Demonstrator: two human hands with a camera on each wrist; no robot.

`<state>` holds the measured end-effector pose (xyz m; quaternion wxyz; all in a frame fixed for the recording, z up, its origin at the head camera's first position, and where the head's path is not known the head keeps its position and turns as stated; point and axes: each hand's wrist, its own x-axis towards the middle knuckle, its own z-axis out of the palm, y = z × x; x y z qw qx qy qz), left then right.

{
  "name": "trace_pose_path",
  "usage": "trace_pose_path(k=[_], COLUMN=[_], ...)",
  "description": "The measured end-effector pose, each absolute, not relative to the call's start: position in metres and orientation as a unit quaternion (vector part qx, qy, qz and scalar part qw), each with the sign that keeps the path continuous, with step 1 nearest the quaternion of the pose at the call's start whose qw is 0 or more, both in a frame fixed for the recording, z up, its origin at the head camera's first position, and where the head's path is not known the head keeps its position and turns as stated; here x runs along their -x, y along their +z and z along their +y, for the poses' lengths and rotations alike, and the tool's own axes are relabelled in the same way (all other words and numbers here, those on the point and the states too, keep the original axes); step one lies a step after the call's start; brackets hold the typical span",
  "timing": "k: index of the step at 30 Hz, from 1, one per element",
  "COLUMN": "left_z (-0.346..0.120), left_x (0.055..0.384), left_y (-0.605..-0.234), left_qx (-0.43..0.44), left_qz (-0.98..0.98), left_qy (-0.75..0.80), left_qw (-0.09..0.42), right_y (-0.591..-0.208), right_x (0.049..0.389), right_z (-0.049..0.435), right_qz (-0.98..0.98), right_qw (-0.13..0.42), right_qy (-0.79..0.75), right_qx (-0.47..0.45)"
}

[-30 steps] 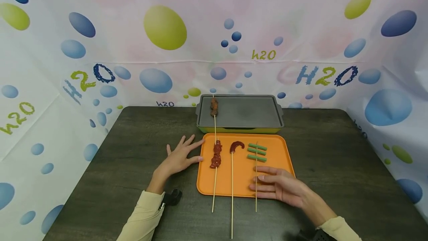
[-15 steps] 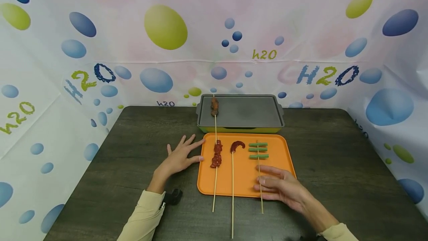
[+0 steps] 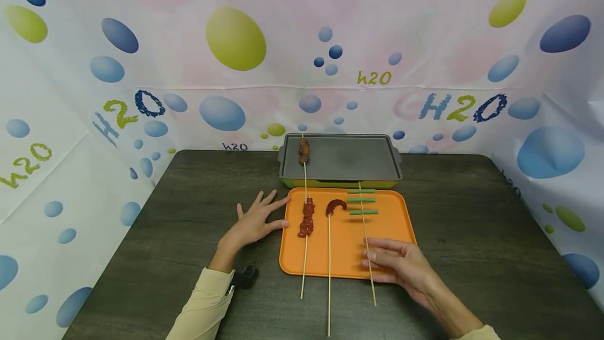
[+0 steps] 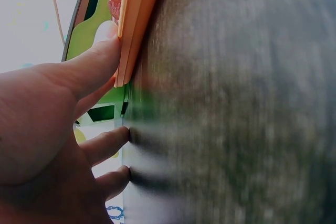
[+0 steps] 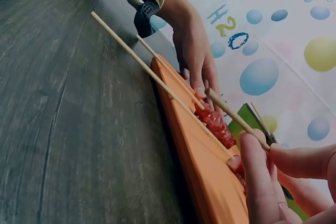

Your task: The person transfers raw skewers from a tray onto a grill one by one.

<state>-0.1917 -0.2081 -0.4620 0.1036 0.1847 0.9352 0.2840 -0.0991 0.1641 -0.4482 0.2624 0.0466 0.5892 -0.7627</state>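
Skewer of three green pieces slants over the right part of the orange tray, its bare stick pinched between the thumb and fingers of the right hand. In the right wrist view that stick stands raised above the tray, and from the head its far tip overlaps the front of the gray-topped grill. The left hand, fingers spread apart and gripping nothing, lies at the tray's left edge; its thumb touches the rim (two of its fingertips meet the dark table, as the left wrist view shows). A red meat skewer and a curled tentacle skewer lie side by side on the tray, their sticks jutting past its near edge. On the grill's left side rests a brown meat skewer, its stick reaching down over the tray.
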Motion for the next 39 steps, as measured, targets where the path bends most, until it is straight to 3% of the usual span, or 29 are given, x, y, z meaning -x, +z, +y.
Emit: trace_pose_path(k=[22,39], left_z=[-0.209,-0.207], left_x=[0.189,0.191], left_y=[-0.468,-0.463], left_qx=[-0.175,-0.182], left_qz=[0.938,0.937], left_qy=[0.28,0.281], left_qw=[0.106,0.097], right_y=[-0.433,-0.426], right_x=[0.144,0.182], right_z=[0.125,0.108], right_qz=[0.635,0.627], right_qw=[0.181,0.191], right_qy=[-0.75,-0.755], right_qx=[-0.041,-0.032])
